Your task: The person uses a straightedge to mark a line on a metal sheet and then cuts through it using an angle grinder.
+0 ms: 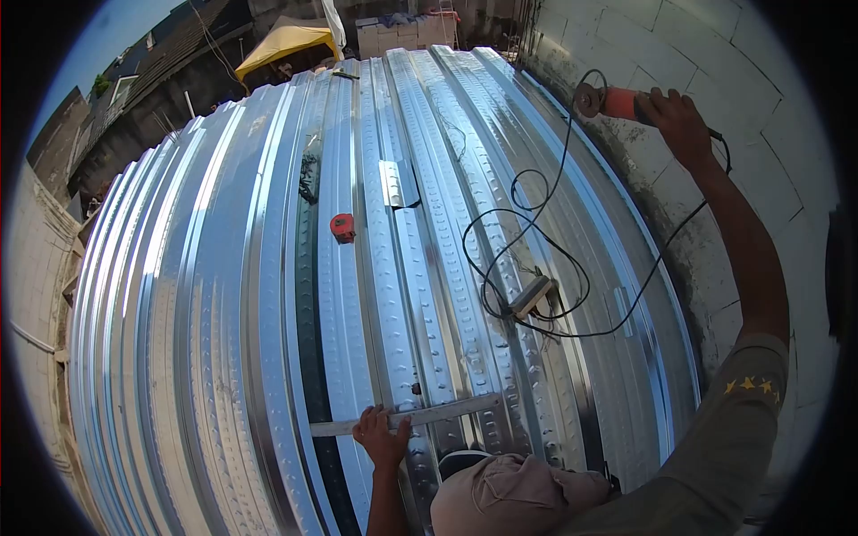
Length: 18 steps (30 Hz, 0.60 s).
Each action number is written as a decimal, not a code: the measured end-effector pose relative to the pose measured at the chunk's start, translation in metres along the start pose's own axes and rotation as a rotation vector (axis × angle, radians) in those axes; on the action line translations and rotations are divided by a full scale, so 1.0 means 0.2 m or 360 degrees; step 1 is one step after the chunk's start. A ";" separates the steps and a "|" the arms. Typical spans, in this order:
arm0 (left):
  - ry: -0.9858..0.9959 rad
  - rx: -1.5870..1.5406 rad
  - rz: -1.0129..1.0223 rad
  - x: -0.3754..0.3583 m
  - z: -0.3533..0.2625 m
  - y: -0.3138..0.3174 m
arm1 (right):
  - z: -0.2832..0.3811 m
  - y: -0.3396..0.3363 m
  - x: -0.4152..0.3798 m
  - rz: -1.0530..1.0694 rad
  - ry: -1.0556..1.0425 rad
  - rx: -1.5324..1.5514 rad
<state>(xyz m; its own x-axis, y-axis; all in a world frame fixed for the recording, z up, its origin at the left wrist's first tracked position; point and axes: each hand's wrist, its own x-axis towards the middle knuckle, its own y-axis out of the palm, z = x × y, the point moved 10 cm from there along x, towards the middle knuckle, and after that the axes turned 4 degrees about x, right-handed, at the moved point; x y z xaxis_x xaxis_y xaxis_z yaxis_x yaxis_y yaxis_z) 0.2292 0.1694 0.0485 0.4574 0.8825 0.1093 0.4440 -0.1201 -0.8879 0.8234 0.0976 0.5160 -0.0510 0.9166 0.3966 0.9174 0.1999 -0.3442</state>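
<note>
My right hand (677, 125) is wrapped round the rear of a red angle grinder (618, 104), held up by the block wall at the upper right. The grinder's disc (588, 100) points left, away from my fingers. Low in the middle, my left hand (382, 436) grips a flat grey metal bar (456, 409) lying crosswise over the ribs of the corrugated metal decking (214, 357). My bent leg (505, 496) in beige trousers is just right of that hand, with part of a dark shoe (460, 461) showing.
A power strip (532, 296) lies on the decking amid looped black cable (585, 335). Further up are a red tape measure (342, 228) and a small metal offcut (391, 184). The block wall (697, 45) borders the right side; a yellow canopy (286, 43) stands beyond the far edge.
</note>
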 end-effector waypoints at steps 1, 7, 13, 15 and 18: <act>-0.0007 -0.0003 -0.0009 0.01 -0.03 -0.02 | 0.06 -0.03 -0.01 -0.0011 -0.0002 -0.0001; -0.0340 -0.0321 0.0140 0.11 0.01 -0.06 | 0.65 -0.30 -0.12 -0.0151 -0.0374 0.0528; 0.0053 -0.1229 0.0220 0.71 -0.73 -0.24 | 1.03 -0.63 -0.25 -0.0071 -0.0769 0.0841; 0.0633 -0.1250 0.0011 0.96 -1.13 -0.36 | 1.05 -0.70 -0.28 -0.0050 -0.0860 0.0896; 0.1105 -0.0853 0.0019 1.16 -1.53 -0.39 | 1.05 -0.74 -0.35 0.0060 -0.0906 0.1037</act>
<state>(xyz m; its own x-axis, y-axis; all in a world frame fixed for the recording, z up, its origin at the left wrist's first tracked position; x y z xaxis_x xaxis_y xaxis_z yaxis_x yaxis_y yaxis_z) 0.5362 0.2448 0.2788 0.7523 0.4248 0.5035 0.6588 -0.4789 -0.5802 0.6084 0.0760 0.3612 -0.3747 0.9257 -0.0512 0.5221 0.1651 -0.8367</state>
